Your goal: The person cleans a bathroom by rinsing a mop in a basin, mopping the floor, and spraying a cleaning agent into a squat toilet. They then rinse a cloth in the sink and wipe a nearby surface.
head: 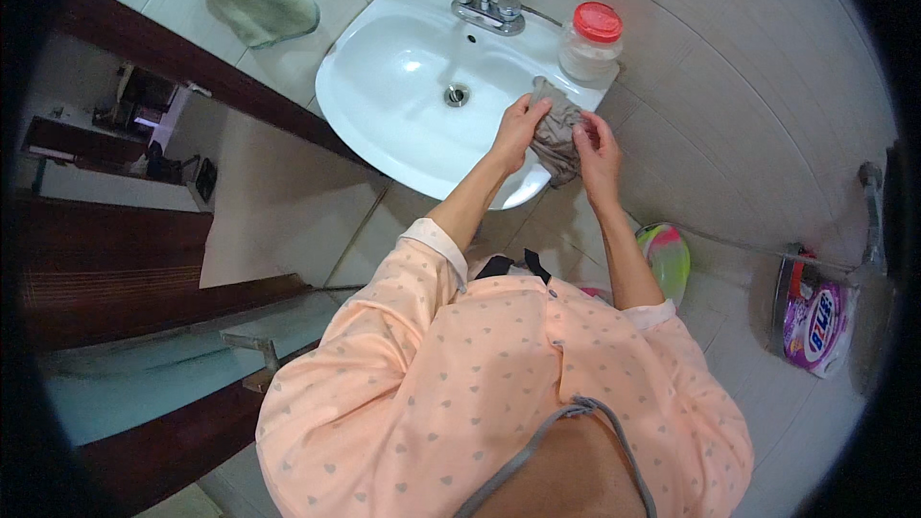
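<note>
A crumpled grey-brown cloth [557, 131] hangs between my two hands over the right rim of a white washbasin [374, 108]. My left hand [519, 131] pinches its left side between thumb and fingers. On the opposite side, the fingers of my right hand [599, 151] grip the cloth's upper right edge. The lower end of the cloth droops past the basin's front right edge. Inside the bowl, the metal drain [456, 95] is uncovered. The chrome faucet [489, 11] stands at the back, and no water stream shows under its spout.
A clear plastic jar with a red lid [598, 23] sits on the basin's back right corner, close beyond the cloth. A green towel [259, 11] hangs at upper left. A purple detergent bag [819, 324] is at the right wall. A door [173, 367] stands at left.
</note>
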`<act>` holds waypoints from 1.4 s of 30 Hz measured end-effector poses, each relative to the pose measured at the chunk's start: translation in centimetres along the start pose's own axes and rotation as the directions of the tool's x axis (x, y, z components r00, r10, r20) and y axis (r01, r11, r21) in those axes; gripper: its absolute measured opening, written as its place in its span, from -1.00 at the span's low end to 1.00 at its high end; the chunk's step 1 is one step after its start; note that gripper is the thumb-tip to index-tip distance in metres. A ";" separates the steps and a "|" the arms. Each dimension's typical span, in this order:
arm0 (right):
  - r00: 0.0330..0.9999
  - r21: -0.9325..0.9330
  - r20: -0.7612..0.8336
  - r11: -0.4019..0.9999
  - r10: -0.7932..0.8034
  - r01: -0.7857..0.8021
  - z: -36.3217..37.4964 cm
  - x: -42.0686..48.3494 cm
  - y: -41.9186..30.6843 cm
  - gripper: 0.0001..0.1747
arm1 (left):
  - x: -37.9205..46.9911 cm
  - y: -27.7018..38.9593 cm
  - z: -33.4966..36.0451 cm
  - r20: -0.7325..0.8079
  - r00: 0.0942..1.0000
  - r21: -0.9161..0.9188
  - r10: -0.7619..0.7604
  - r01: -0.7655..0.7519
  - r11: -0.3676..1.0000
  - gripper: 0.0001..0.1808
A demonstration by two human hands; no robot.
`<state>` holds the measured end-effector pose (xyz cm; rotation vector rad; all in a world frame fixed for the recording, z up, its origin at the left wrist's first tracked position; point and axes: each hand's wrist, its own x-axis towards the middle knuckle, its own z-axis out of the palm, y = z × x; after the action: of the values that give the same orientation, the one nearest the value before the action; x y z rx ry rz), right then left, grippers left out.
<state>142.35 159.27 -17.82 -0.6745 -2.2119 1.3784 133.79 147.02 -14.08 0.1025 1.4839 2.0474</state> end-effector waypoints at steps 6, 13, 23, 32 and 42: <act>0.998 0.341 0.018 0.939 -0.063 0.053 0.5 -0.4 -3.0 -0.45 | -2.4 2.1 -0.7 0.111 0.981 -0.268 0.160 -0.126 0.955 -0.78; 0.997 0.281 0.078 0.960 -0.021 -0.002 0.8 0.5 -4.5 -0.44 | -2.9 6.0 -3.7 0.234 0.956 -0.491 0.179 -0.043 0.870 -0.67; 0.914 0.343 0.395 0.909 0.090 -0.238 7.0 0.0 -6.0 -0.34 | -3.2 6.9 -7.5 0.153 0.984 0.127 -0.090 0.070 0.989 -0.48; 0.543 -0.431 0.826 0.789 0.150 0.438 10.5 2.9 -10.0 -0.09 | -3.1 6.8 -16.1 -0.284 0.950 0.465 0.129 0.019 0.885 -0.70; 0.484 -0.199 0.856 0.748 -0.182 0.633 25.9 1.9 -0.5 -0.32 | -5.2 5.3 -23.1 -0.547 0.834 0.113 0.069 -0.008 0.994 -0.78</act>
<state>125.20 142.33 -27.61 0.5482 -3.1992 0.8804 126.66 123.93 -16.54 -0.4632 1.9443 2.1323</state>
